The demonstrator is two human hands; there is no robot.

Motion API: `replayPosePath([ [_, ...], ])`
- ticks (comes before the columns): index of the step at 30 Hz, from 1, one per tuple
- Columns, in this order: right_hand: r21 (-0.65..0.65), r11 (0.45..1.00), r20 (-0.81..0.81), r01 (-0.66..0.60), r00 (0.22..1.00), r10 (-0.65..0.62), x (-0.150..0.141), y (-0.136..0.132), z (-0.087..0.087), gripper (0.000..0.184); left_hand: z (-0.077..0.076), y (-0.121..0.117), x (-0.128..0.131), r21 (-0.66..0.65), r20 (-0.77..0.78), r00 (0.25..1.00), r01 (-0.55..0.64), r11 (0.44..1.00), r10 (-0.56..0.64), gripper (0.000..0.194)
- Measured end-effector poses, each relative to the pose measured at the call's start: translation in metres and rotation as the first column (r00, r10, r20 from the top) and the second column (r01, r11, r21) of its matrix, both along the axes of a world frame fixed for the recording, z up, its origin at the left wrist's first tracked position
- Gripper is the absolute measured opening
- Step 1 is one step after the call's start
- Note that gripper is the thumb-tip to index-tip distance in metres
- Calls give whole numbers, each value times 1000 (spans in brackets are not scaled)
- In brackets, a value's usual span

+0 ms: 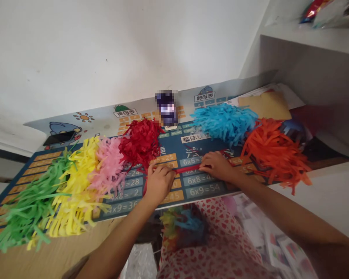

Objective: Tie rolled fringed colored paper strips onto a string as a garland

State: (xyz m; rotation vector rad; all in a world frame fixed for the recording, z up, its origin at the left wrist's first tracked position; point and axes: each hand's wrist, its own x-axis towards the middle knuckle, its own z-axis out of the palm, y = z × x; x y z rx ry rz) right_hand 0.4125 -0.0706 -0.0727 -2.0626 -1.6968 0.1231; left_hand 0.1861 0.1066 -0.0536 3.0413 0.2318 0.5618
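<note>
A narrow red strip [187,169] is stretched nearly level across the printed desk mat [202,190]. My left hand [159,180] has its fingers closed on the strip's left part, and my right hand [216,166] pinches its other end. Just behind my left hand sits a bunch of shredded red strips [142,141]. Light blue shredded strips [225,122] lie beyond my right hand. To the right of it, orange shredded strips [275,153] spread over the mat. What the strip is made of, I cannot tell.
Pink [109,162], yellow [78,190] and green [36,203] shredded bunches lie along the left. A blurred-out phone-like object [167,108] leans at the wall, and a dark phone [59,138] lies far left. A shelf [311,38] juts out at right. Colourful strips [183,223] rest on my lap.
</note>
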Motion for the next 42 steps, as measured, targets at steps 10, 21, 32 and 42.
replayPosePath([
  [10,-159,978,-109,138,982,-156,0,12,12,20,2,4,14,-213,-84,985,-166,963,151,22],
  [21,-263,954,-98,145,979,-176,2,19,18,20,8,11,28,-236,-247,949,-255,938,196,17],
  [32,-91,990,285,105,955,-76,-26,18,29,7,19,1,28,119,-249,960,160,980,-126,18],
  [42,-48,981,497,-189,847,188,-39,17,24,30,19,-9,38,169,-286,937,254,952,-199,21],
])
